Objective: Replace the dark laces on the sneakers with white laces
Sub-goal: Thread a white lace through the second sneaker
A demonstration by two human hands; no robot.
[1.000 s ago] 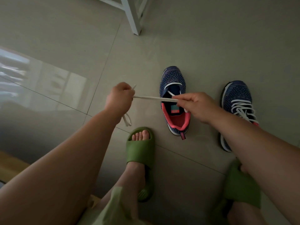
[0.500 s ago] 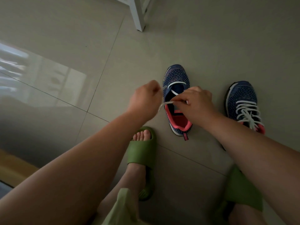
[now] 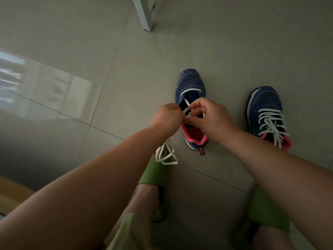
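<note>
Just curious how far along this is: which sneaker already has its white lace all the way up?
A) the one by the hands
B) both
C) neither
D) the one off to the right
D: the right sneaker shows full white crisscrosses, while the sneaker under the hands has only its lowest rows threaded.

Under me lies a floor of large grey glossy tiles point(image 3: 207, 42), with thin grout lines crossing at an angle. On the far left a pale window reflection point(image 3: 54, 91) shines off the tiles. A white furniture leg point(image 3: 145, 17) stands at the far edge. A wooden edge point(image 3: 12, 192) shows near left. The light is dim.
</note>
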